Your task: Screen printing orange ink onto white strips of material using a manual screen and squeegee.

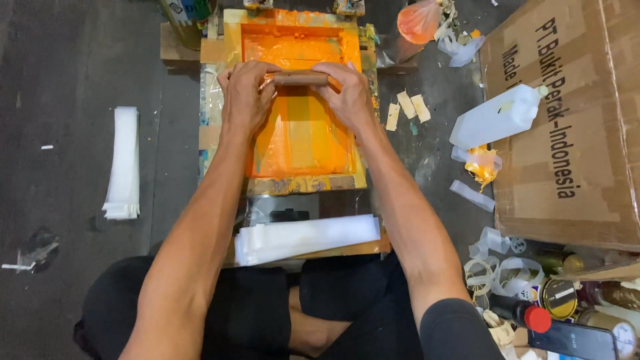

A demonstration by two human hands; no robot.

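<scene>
A wooden squeegee handle (300,78) is lying crosswise over the orange-inked printing screen (300,133), near its far end. The left hand (245,97) and right hand (347,97) are each clamping one end, equally near, with a white bag stack (307,238) lying nearer the person's lap.

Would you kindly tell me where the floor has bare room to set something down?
Bare dark floor lies left of the orange-inked printing frame, around the stack of white plastic strips. The right is crowded: brown cardboard box, white plastic bottle, tins and scraps.
</scene>
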